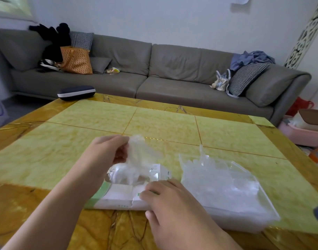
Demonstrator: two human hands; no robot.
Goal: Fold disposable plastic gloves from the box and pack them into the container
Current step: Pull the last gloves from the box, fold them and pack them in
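The clear container [232, 192], near the surface's [93, 130] near right corner, already holds a loose heap of folded gloves — so the packing looks well under way, with more left in the box [118, 197] beside it at the near edge. The left hand [107, 150] pinches a fresh glove [136, 156], lifted above the box opening, its long axis roughly upright and trailing into the box — not yet folded. The right hand [169, 197] presses the box top, fingers loosely bent.
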